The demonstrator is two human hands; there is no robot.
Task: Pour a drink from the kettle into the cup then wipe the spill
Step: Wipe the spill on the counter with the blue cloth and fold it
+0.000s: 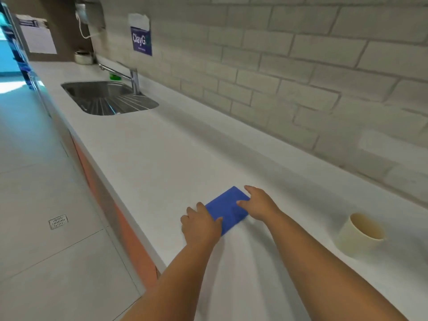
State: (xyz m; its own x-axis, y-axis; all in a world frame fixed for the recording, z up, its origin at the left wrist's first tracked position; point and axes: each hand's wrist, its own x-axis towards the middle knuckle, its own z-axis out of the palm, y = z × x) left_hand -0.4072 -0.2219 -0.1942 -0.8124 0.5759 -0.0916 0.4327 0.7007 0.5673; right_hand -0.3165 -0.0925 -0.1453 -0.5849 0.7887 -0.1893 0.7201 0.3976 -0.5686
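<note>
Both hands, left (201,224) and right (259,206), press flat on the cloth (228,210); a wide sweep could topple the cup (357,235).

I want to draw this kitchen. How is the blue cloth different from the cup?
The blue cloth is bright blue; the paper cup is pale cream. The blue cloth lies flat and folded on the white counter; the paper cup stands upright. The left hand and right hand both press on the blue cloth, while nothing touches the paper cup, which stands off to the right. Both rest on the white counter.
</note>
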